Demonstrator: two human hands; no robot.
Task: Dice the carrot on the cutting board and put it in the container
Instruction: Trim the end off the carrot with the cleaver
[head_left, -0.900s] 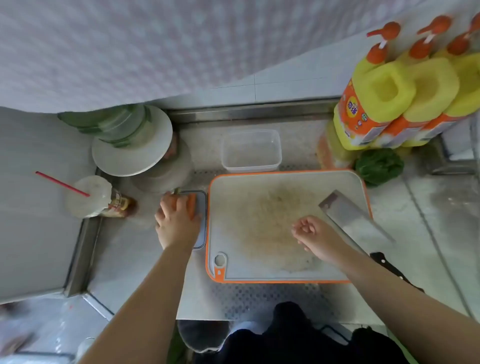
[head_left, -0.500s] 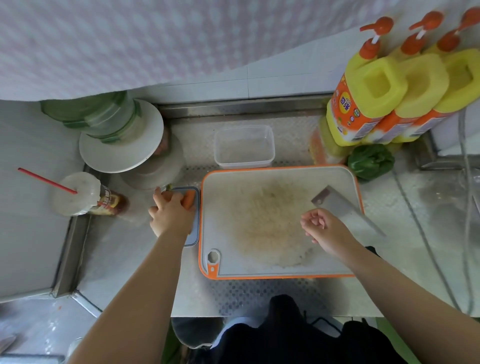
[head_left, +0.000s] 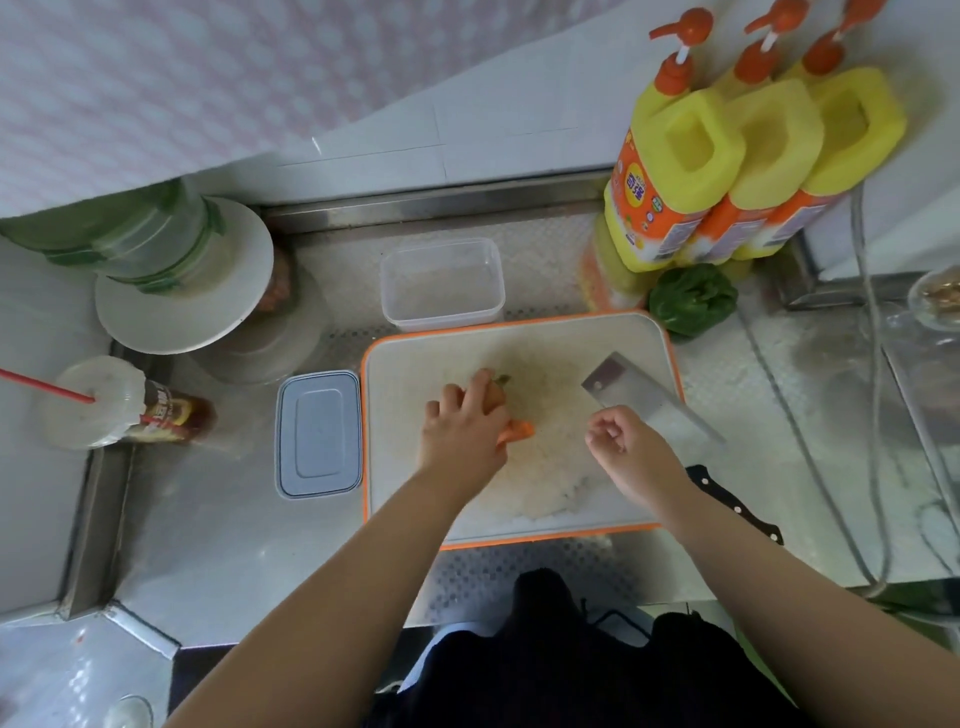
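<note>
My left hand (head_left: 462, 431) grips an orange carrot (head_left: 517, 431) over the middle of the white, orange-rimmed cutting board (head_left: 415, 499); only the carrot's tip and green stem end show past my fingers. A little to the right, my right hand (head_left: 631, 449) hovers above the board with its fingers loosely curled, holding nothing. Just beyond that hand lies a cleaver (head_left: 649, 402), its blade on the board's right part and its black handle off the edge. An empty clear plastic container (head_left: 441, 283) stands right behind the board.
A grey lid (head_left: 318, 434) lies flat left of the board. Further left are a lidded cup with a red straw (head_left: 91, 402) and a white plate under a green-banded jar (head_left: 182, 291). Three yellow pump bottles (head_left: 727, 166) and a green pepper (head_left: 693, 299) stand back right.
My left hand lifted the carrot off the grey lid and carried it right onto the cutting board. My right hand stayed near the cleaver. The camera view shifted slightly.
</note>
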